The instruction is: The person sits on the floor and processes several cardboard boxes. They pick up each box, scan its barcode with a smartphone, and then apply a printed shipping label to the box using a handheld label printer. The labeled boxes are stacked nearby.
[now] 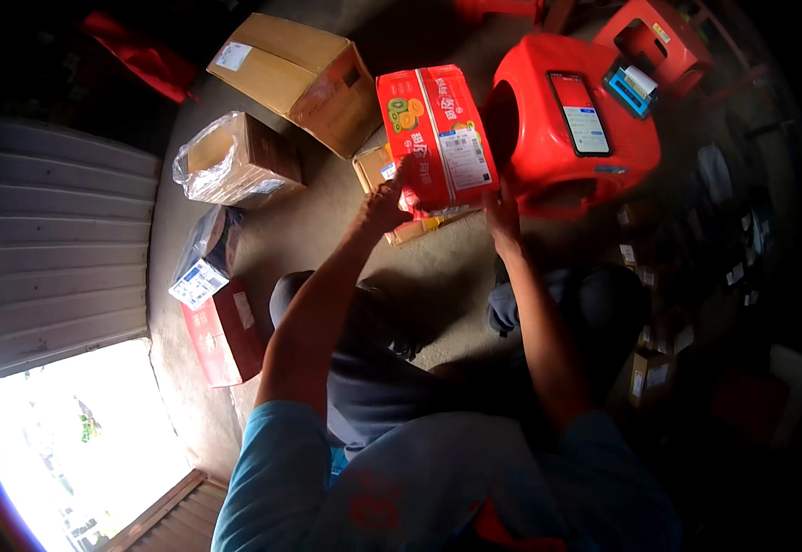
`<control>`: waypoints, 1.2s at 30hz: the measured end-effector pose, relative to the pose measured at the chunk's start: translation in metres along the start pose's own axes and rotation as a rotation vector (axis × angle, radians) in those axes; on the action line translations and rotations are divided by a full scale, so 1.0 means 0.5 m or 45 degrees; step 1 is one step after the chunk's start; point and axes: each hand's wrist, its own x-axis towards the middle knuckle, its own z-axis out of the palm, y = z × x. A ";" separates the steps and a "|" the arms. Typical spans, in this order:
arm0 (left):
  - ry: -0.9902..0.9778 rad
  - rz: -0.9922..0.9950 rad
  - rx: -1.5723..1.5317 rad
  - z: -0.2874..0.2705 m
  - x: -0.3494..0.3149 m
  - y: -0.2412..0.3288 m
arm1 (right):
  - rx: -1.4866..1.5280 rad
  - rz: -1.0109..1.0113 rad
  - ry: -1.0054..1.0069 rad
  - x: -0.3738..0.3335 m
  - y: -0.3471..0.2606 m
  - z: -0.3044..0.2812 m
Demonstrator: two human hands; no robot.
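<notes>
Red fruit box (436, 136), gripped at its lower edge by left hand (384, 204) and right hand (502, 213), could tip onto the phone (580, 112) on the neighbouring red stool (534, 147).

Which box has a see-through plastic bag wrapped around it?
The small brown cardboard box on the floor to the left. Clear plastic covers it, while the big brown box behind it is bare.

Short blue sleeves, bare forearms, dark trousers, perhaps a red print.
</notes>
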 end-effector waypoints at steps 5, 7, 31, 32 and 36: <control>-0.052 -0.389 0.044 -0.104 -0.048 -0.038 | 0.088 -0.004 0.141 0.008 0.065 -0.004; 0.017 -0.372 0.099 -0.144 -0.064 -0.050 | -0.027 -0.095 0.307 0.018 0.082 -0.001; 0.344 -0.494 0.031 -0.240 -0.294 -0.127 | -0.683 -0.644 -0.070 -0.337 -0.422 -0.321; 0.286 -0.515 0.048 -0.246 -0.292 -0.122 | -0.674 -0.667 -0.028 -0.349 -0.405 -0.345; 0.471 -0.539 -0.122 -0.259 -0.300 -0.086 | -0.858 -0.675 0.005 -0.419 -0.374 -0.361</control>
